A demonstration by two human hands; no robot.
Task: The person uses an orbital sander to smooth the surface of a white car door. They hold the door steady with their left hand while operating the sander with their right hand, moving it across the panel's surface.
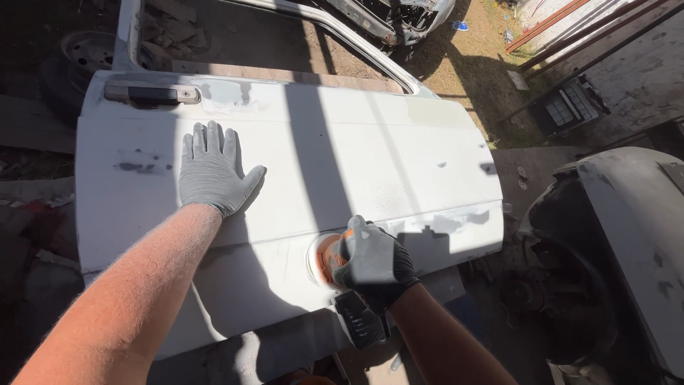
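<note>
Lying flat under both gloved hands is a white metal car door panel (356,157), dusty and patched with grey filler. The left hand (211,170) rests on it palm down, all 5 fingers spread, grasping nothing. The right hand (372,260) is clenched around an orange and black power sander (335,262), whose round pad presses against the door's lower part near its bottom edge. A black door handle (152,93) sits at the panel's upper left corner.
</note>
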